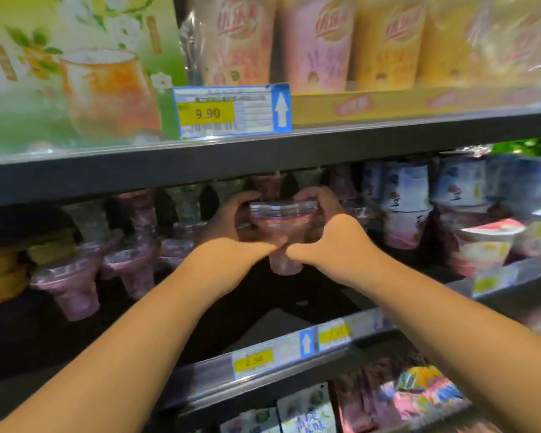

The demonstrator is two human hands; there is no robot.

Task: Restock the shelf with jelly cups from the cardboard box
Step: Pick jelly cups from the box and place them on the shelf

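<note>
- A pink jelly cup (280, 226) is gripped from both sides by the left hand (231, 223) and right hand (328, 220).
- More cups (132, 264) are ranged left of the hands.

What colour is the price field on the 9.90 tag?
The field is yellow, in the head view.

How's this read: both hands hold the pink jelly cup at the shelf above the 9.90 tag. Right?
One thing is off: the level. In the head view the left hand and right hand do both hold the pink jelly cup, but at the shelf below the 9.90 tag, not above it.
</note>
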